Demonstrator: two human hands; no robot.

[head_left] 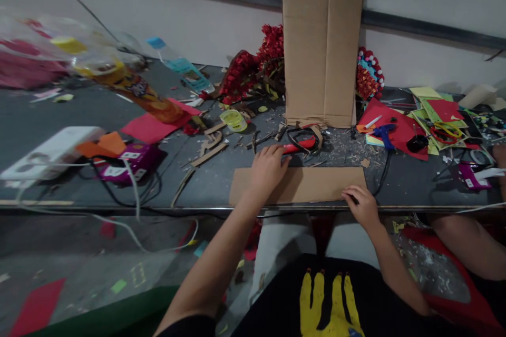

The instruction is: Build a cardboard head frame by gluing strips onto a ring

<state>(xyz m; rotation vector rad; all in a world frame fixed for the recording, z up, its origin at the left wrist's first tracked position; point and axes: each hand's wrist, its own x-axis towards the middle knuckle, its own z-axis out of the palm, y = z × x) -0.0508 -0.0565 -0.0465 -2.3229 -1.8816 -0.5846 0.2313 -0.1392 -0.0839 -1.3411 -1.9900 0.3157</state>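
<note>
A rectangular cardboard strip (316,185) lies flat along the table's front edge. My left hand (269,168) reaches over its left part, with the thumb and index finger closed at the near end of a red tool (302,144), which looks like a cutter. The fingers partly hide that end. At the strip's right end, my right hand (361,204) has its thumb and fingers pinched together on the cardboard edge. Dark looped scraps (292,134) lie around the red tool, just beyond the strip.
A tall folded cardboard panel (324,42) stands at the back. Leftward are an orange-labelled bottle (138,89), a blue-capped bottle (190,73), a purple box (132,163) and a white power strip (51,152) with cables. Rightward lie a blue glue gun (384,136) and coloured papers (430,110). Another person's leg (470,245) shows.
</note>
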